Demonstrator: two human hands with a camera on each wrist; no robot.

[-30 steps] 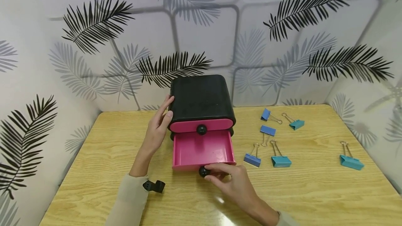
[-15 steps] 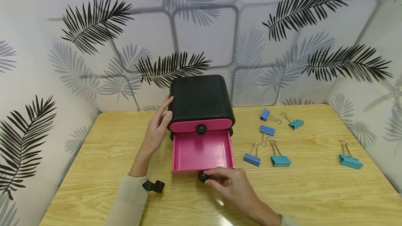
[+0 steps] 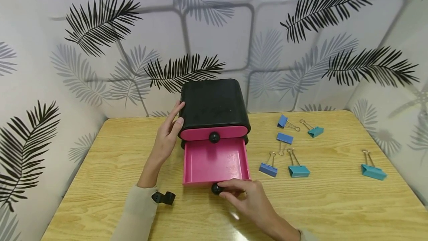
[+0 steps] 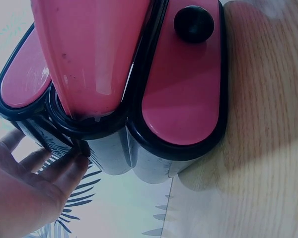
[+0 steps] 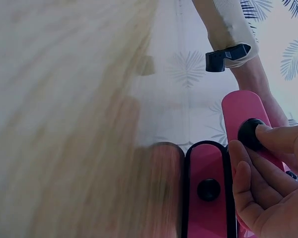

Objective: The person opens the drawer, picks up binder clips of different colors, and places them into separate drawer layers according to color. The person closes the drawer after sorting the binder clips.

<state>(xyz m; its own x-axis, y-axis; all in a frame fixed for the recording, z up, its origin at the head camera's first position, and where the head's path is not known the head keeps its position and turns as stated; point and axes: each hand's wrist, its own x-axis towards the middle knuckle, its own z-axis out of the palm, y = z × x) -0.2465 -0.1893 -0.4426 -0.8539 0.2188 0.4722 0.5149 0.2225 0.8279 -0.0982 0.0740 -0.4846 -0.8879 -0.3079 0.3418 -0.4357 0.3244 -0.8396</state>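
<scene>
A small black cabinet (image 3: 214,103) with pink drawers stands at the table's back middle. Its middle drawer (image 3: 212,163) is pulled out toward me, and the pink inside shows nothing in it. My right hand (image 3: 252,200) pinches that drawer's round black knob (image 3: 216,189) between thumb and fingers. Extended fingers of my left hand (image 3: 166,137) rest against the cabinet's left side. The top drawer (image 3: 197,134) is closed. Below the pulled-out one, a closed bottom drawer (image 4: 181,89) shows in the left wrist view.
Right of the cabinet, blue binder clips (image 3: 268,170) and teal binder clips (image 3: 299,171) lie scattered on the wooden table (image 3: 110,166). One teal clip (image 3: 373,172) lies apart near the right edge. A leaf-patterned wall covering (image 3: 220,40) rises behind.
The middle drawer has slid a little farther out toward me, with my right hand moving along on its knob. My left hand has stayed on the cabinet's side.
</scene>
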